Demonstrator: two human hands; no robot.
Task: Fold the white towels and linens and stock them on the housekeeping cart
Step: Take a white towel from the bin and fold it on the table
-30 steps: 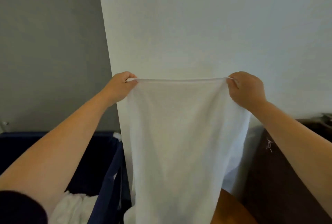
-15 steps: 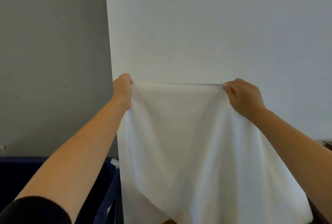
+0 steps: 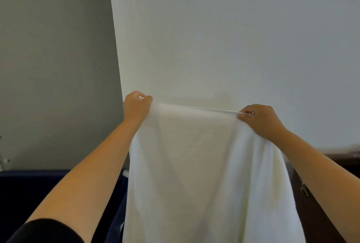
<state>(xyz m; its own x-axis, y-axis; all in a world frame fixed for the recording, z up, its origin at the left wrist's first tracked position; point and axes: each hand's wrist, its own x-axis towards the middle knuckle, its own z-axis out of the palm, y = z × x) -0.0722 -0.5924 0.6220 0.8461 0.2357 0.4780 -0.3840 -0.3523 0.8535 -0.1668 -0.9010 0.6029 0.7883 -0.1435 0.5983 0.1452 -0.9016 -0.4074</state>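
Both arms are reaching forward and up, and the person is holding a white towel spread out in the air in front of a pale wall.

The left hand is gripping the towel's upper left corner. Its fingers are curling tightly around the bunched edge, with a small tip of cloth showing above the fist. The right hand is pinching the upper right corner, and its fingers are closing narrowly on the hem. The left hand is sitting slightly higher than the right, so the top edge is running taut between them with a gentle slope down to the right.

The towel is hanging freely below both hands, clear of any surface in view. It is falling in soft vertical folds and passing out of the bottom of the frame, so its lower end cannot be seen. Its right side is draping partly under the right forearm.

A black sleeve is covering the left upper arm. A grey wall section is standing to the left of the pale wall. Below it, a dark blue fabric container is sitting just beside the towel's left edge. Dark brown furniture is showing at the lower right, behind the right forearm.
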